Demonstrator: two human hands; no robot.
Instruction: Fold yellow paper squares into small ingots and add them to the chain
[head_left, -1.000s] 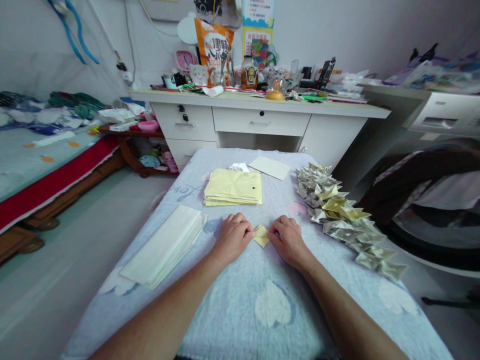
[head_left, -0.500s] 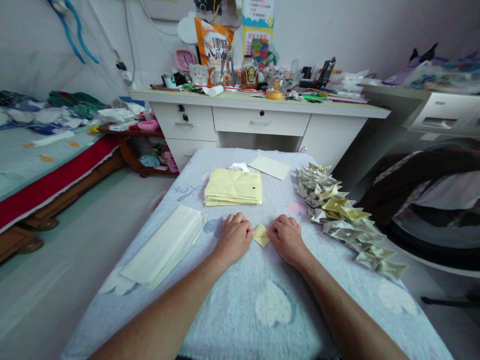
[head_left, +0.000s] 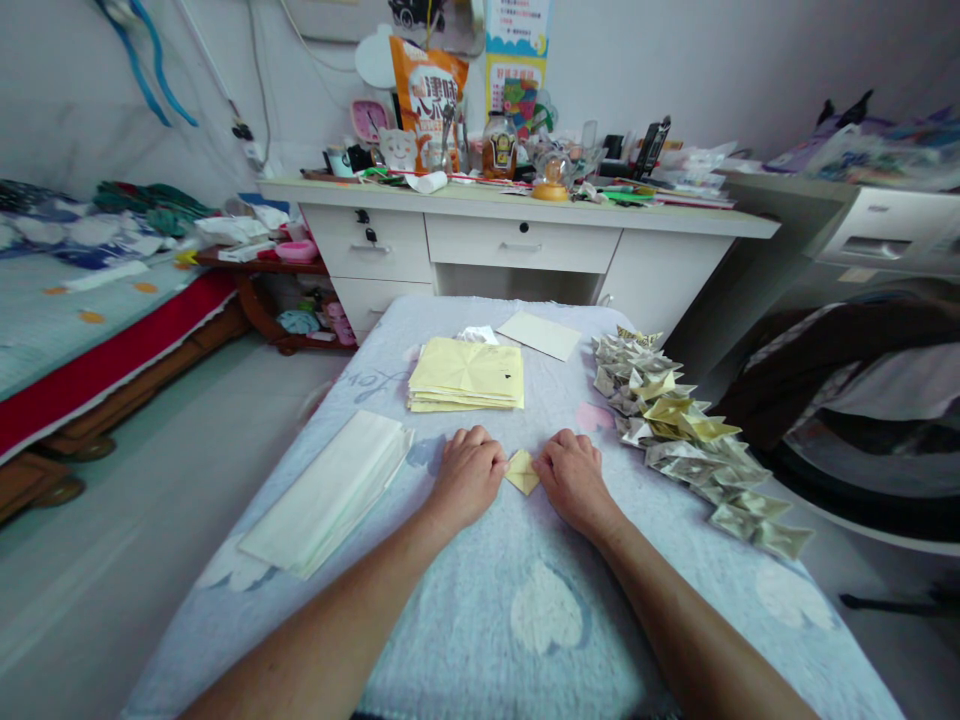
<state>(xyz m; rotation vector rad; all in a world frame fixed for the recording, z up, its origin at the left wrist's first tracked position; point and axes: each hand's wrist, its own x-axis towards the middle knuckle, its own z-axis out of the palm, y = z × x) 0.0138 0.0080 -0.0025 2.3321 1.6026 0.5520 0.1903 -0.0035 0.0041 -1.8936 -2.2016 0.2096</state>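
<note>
Drawer unit (head_left: 523, 243): white
Wall (head_left: 660, 60): pale, behind drawer unit
Bed (head_left: 75, 330): left of drawer unit
Washer (head_left: 885, 222): right of drawer unit
Floor (head_left: 202, 450): grey

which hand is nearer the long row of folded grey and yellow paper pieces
Right. The right hand is left of the paper row, apart from it; the left hand is farther left, across the small yellow folded paper.

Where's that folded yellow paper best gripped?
Probably pinch the folded yellow paper at its left and right ends, from either side, where the left hand and right hand are: it's small, low on the heart-patterned cloth, with one corner pointing toward the camera.
</note>
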